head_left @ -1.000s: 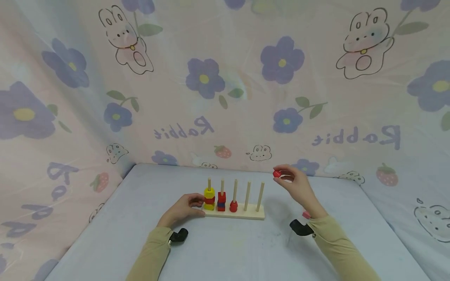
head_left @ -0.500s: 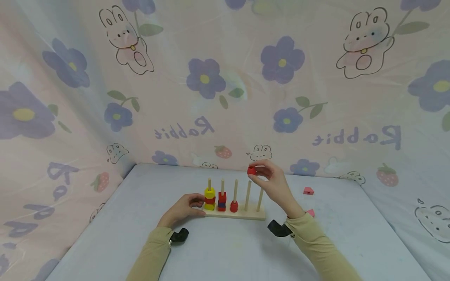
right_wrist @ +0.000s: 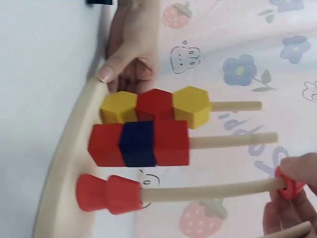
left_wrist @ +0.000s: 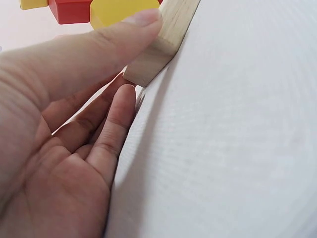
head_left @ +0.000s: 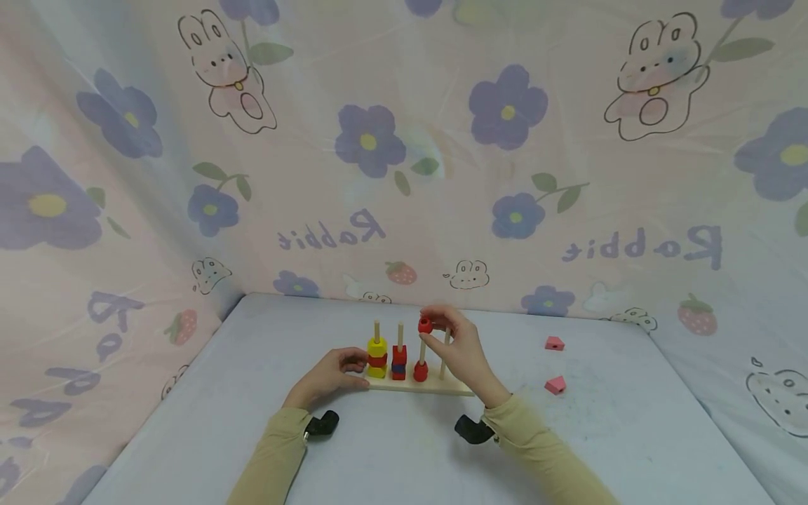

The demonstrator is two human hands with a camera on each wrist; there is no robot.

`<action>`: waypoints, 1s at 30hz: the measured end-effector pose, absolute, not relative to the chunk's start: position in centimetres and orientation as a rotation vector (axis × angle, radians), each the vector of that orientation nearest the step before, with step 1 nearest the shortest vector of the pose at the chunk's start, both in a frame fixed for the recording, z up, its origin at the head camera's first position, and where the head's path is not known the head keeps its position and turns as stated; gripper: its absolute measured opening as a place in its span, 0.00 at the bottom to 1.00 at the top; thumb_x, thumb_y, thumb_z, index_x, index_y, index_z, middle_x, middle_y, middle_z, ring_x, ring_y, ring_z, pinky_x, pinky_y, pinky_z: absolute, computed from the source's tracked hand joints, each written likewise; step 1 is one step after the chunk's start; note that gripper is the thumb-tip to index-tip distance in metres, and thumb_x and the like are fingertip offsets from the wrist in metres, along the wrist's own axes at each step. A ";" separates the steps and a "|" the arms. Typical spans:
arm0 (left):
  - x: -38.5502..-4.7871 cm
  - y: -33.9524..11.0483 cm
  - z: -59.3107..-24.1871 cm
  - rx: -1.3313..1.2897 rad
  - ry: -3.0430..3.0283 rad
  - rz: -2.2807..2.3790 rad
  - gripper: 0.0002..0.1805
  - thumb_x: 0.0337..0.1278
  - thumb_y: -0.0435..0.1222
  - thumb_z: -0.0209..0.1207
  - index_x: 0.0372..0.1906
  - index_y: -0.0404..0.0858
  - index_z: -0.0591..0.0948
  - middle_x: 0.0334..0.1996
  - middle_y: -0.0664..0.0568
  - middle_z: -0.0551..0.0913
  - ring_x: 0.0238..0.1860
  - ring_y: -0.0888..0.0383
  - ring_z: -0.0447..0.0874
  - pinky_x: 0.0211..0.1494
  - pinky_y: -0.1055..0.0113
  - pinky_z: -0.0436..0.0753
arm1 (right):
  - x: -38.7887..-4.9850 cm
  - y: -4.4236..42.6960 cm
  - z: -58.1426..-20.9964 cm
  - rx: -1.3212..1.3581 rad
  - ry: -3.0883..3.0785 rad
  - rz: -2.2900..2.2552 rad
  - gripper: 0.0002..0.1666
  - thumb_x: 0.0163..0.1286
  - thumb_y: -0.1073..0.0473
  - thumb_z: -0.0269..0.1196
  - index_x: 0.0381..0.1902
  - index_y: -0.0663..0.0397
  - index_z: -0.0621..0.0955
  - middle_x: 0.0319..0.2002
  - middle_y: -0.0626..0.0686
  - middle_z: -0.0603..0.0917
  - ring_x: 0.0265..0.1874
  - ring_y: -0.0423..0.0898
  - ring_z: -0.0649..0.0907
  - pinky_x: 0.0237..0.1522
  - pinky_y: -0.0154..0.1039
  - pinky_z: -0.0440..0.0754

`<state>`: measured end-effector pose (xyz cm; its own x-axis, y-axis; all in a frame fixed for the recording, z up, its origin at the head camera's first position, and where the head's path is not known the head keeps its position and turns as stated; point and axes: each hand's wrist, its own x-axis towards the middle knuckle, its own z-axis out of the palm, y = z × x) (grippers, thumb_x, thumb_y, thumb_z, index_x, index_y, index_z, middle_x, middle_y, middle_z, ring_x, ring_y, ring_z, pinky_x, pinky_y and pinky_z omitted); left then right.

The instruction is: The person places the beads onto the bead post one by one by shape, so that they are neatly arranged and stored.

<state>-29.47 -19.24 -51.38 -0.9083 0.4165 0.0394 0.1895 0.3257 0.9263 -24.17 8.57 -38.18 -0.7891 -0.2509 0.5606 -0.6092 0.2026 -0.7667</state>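
Note:
A wooden peg board (head_left: 404, 384) stands on the table with several upright pegs. My left hand (head_left: 331, 373) holds its left end, the thumb (left_wrist: 124, 39) along the wood and the fingers behind. My right hand (head_left: 461, 348) pinches a red bead (head_left: 426, 325) at the tip of the third peg (right_wrist: 213, 192); whether the peg has entered its hole I cannot tell. Lower on that peg sit red tapered beads (right_wrist: 109, 193). The first peg carries yellow and red hexagonal beads (right_wrist: 155, 105), the second red and dark blue cubes (right_wrist: 138, 144).
Two pink blocks with holes lie on the table to the right, a far block (head_left: 554, 343) and a nearer block (head_left: 555, 385). Behind the white table (head_left: 391, 449) hangs a rabbit-and-flower print cloth (head_left: 435, 175). My right hand partly hides the rightmost pegs.
My right hand has moved left with the red bead, from right of the board to the third peg's top. Both pink blocks have come into sight. My left hand has stayed put.

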 end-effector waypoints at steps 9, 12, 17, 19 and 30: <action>-29.4 -19.4 -51.4 0.528 2.387 1.613 0.30 0.44 0.36 0.73 0.55 0.36 0.76 0.50 0.49 0.78 0.47 0.53 0.76 0.55 0.65 0.77 | -24.8 8.2 -40.5 0.657 -2.146 1.826 0.27 0.57 0.76 0.66 0.55 0.66 0.73 0.45 0.65 0.79 0.44 0.60 0.82 0.52 0.52 0.78; -29.4 -19.4 -51.4 0.531 2.399 1.610 0.29 0.45 0.34 0.73 0.55 0.35 0.76 0.49 0.49 0.78 0.47 0.53 0.76 0.55 0.64 0.77 | -24.8 8.0 -41.8 0.525 -2.209 1.926 0.25 0.57 0.76 0.66 0.53 0.68 0.74 0.46 0.64 0.79 0.46 0.60 0.81 0.52 0.52 0.77; -29.1 -19.3 -51.0 0.535 2.405 1.608 0.29 0.45 0.33 0.72 0.55 0.33 0.76 0.49 0.49 0.78 0.47 0.52 0.76 0.56 0.62 0.77 | -25.7 7.9 -45.6 0.351 -2.306 1.943 0.22 0.56 0.73 0.68 0.50 0.67 0.76 0.45 0.61 0.81 0.48 0.57 0.80 0.54 0.53 0.76; -29.2 -19.3 -51.0 0.526 2.403 1.608 0.29 0.44 0.34 0.73 0.55 0.34 0.76 0.50 0.49 0.78 0.47 0.53 0.76 0.55 0.63 0.77 | -26.2 7.9 -47.2 0.312 -2.342 1.930 0.21 0.56 0.72 0.68 0.49 0.66 0.77 0.44 0.59 0.82 0.48 0.56 0.80 0.54 0.52 0.76; -29.5 -19.2 -51.3 0.520 2.404 1.595 0.30 0.43 0.37 0.74 0.55 0.37 0.77 0.50 0.50 0.78 0.47 0.53 0.76 0.54 0.66 0.77 | -25.0 9.4 -47.6 0.404 -2.375 1.871 0.31 0.56 0.73 0.67 0.59 0.65 0.72 0.56 0.64 0.77 0.60 0.61 0.73 0.62 0.54 0.67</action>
